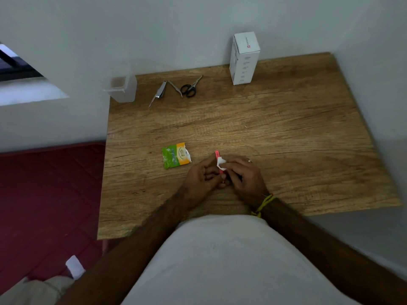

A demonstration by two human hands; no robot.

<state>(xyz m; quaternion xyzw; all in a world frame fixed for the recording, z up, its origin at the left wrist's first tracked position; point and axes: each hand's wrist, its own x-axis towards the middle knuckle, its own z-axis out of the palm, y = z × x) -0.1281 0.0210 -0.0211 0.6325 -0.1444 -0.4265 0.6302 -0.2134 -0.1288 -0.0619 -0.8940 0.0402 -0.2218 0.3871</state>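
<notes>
Pink nail file (217,154) lies just right of the torn green sachet (176,155), its long axis pointing away from the person, rounded tip farthest. Left hand (201,178) curls round its lower end; right hand (241,175) pinches a crumpled white wipe (221,163) against its flat shaft. Bare grained wooden table (286,128) stretches beyond the sachet to metal clippers (159,93) and black-handled scissors (189,89)

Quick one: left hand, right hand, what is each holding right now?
Left hand: grips the lower end of the pink file.
Right hand: pinches a white wipe against the file.
</notes>
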